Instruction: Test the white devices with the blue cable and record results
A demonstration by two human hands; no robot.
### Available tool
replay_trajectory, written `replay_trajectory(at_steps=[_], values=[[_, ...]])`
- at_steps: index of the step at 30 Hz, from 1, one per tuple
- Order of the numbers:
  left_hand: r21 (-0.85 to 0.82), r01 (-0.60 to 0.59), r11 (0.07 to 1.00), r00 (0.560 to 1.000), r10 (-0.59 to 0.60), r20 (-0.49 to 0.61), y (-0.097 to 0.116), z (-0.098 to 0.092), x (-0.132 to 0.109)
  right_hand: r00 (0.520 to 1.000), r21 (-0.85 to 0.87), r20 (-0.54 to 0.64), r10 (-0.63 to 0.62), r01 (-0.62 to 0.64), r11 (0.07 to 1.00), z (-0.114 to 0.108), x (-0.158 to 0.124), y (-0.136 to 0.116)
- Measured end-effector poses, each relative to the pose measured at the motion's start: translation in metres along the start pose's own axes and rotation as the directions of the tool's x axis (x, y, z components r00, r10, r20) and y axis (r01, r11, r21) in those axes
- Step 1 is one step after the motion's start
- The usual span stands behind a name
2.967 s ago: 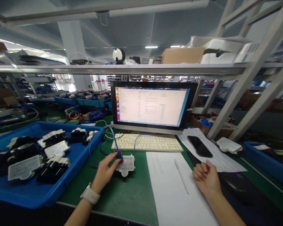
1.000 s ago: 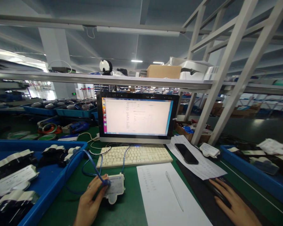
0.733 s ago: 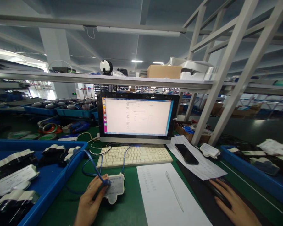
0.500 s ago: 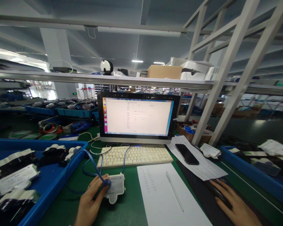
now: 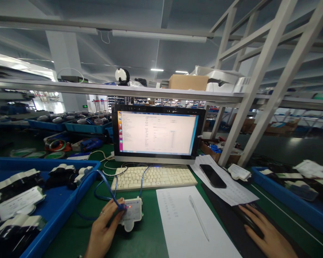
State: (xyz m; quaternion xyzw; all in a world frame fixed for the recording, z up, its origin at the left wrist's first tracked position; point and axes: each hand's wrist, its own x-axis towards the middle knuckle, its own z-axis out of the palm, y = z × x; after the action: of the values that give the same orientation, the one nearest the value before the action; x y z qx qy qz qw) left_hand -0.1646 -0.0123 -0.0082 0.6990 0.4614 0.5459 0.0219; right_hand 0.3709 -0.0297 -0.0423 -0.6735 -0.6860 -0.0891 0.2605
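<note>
My left hand point(image 5: 106, 224) pinches the head of a blue cable point(image 5: 107, 184) against a white module point(image 5: 133, 214) on the green tabletop. A small red light shows beside the cable head. My right hand point(image 5: 265, 231) rests over a black mouse point(image 5: 251, 224) on a dark mat, its fingers wrapped around it. Ahead, a monitor point(image 5: 156, 134) displays a page with lines of text, too small to read. A cream keyboard point(image 5: 156, 178) lies below the screen.
A blue tray point(image 5: 90, 179) of black and white parts stands at left, another blue tray point(image 5: 285, 204) at right. Between the hands lie a paper sheet point(image 5: 177, 229) and a pen point(image 5: 199, 218). A phone point(image 5: 212, 175) rests on papers. A metal shelf point(image 5: 150, 92) spans above the monitor.
More text has appeared on the monitor, at its left and right. A red light now shows on the module by the cable head. Both hands have stayed nearly still.
</note>
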Motion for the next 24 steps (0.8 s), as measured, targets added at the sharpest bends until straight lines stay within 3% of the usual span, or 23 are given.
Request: replay_trajectory(at_steps=[4, 7, 9, 11, 14, 18, 20, 22, 24], values=[[0.018, 0.014, 1.0, 0.999, -0.013, -0.047, 0.0, 0.004, -0.003, 0.984, -0.048, -0.171, -0.05, 0.042, 0.998, -0.009, 0.002, -0.014], [0.021, 0.027, 0.999, 0.99, -0.024, -0.139, 0.003, 0.004, -0.005, 0.962, -0.026, -0.254, -0.098, 0.095, 0.995, -0.018, 0.006, -0.046], [-0.005, 0.078, 0.997, 0.981, -0.078, -0.176, 0.005, 0.002, -0.006, 0.987, 0.016, -0.132, -0.09, 0.093, 0.996, -0.023, 0.011, -0.079], [-0.027, 0.15, 0.988, 0.971, -0.152, -0.182, 0.005, -0.001, -0.006, 0.988, 0.029, 0.146, -0.044, 0.04, 0.999, -0.026, 0.018, -0.117], [-0.013, 0.212, 0.977, 0.96, -0.211, -0.182, 0.003, -0.005, -0.005, 0.892, -0.01, 0.45, 0.041, -0.042, 0.999, -0.023, 0.033, -0.163], [0.014, 0.206, 0.979, 0.959, -0.199, -0.204, 0.002, -0.006, -0.005, 0.805, 0.048, 0.592, 0.049, -0.095, 0.994, -0.007, 0.054, -0.183], [0.007, 0.196, 0.981, 0.958, -0.19, -0.213, 0.002, -0.006, -0.005, 0.738, 0.162, 0.673, 0.048, -0.211, 0.964, 0.001, 0.06, -0.181], [-0.005, 0.194, 0.981, 0.957, -0.19, -0.22, 0.003, -0.006, -0.005, 0.685, 0.314, 0.727, 0.049, -0.395, 0.863, 0.005, 0.062, -0.178], [-0.016, 0.198, 0.98, 0.956, -0.197, -0.217, 0.004, -0.006, -0.004, 0.719, 0.499, 0.694, 0.045, -0.525, 0.689, 0.002, 0.059, -0.179]])
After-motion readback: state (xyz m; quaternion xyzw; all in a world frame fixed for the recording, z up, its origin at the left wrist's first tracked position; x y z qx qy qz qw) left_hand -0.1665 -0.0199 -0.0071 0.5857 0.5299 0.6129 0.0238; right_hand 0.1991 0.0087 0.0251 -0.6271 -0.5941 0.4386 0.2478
